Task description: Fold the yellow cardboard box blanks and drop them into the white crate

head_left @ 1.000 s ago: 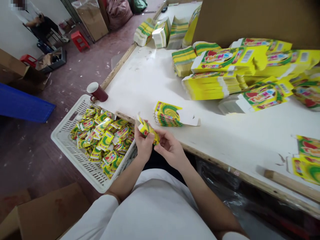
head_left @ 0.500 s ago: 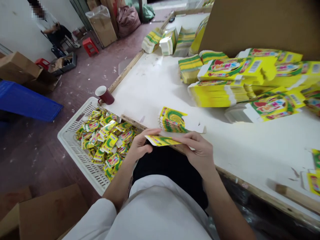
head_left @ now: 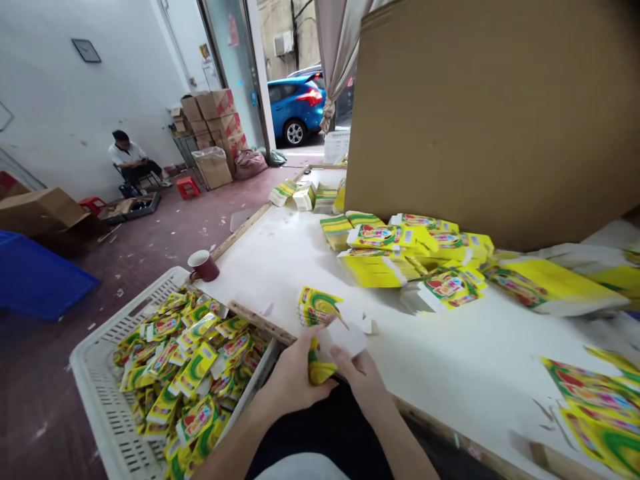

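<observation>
1. One small yellow-and-green carton is gripped between both hands just off the near table edge, over the lap; it appears partly formed, with a white flap standing up at its top; the left hand is closed on its left side and the right hand pinches the flap side, so the hands are together on it.
2. Many folded cartons are already heaped in the white basket just left of the hands; it is judged well filled but not full.
3. A short stack of flat blanks lies on the table just beyond the hands; far larger piles of blanks sit further back, so much work is judged left.
4. Bare tabletop lies between the small stack and the big piles, giving reaching room; more printed sheets lie at the right.
5. A red mug stands at the table's left edge, near the basket's far corner; a tall cardboard sheet closes off the back.
</observation>
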`<state>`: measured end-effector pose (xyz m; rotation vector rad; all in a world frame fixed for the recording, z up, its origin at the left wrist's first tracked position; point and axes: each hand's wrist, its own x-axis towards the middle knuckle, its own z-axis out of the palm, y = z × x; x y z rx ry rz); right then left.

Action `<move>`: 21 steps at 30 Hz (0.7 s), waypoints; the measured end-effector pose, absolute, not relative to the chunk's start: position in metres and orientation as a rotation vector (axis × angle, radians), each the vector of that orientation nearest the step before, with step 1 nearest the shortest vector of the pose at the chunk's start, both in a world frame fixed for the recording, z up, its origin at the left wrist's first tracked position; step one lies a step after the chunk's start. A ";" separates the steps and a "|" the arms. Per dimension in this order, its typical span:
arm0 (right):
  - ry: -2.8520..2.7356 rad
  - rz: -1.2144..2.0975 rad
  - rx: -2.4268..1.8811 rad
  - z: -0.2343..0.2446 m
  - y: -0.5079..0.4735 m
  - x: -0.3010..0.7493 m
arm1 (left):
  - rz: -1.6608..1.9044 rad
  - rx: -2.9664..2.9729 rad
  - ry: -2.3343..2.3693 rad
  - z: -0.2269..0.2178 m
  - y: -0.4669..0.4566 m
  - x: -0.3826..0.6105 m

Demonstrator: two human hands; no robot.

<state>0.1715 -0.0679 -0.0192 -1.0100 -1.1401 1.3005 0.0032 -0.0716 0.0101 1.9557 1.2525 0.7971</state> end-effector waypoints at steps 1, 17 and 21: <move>-1.020 1.487 -0.979 -0.021 -0.070 0.166 | 0.821 2.007 1.223 0.006 -0.074 0.005; -1.833 1.044 -1.005 -0.038 -0.071 0.162 | 0.729 2.004 1.111 -0.007 -0.056 -0.004; -1.778 0.745 -1.005 -0.047 -0.061 0.166 | 0.962 1.740 1.440 -0.008 -0.056 -0.001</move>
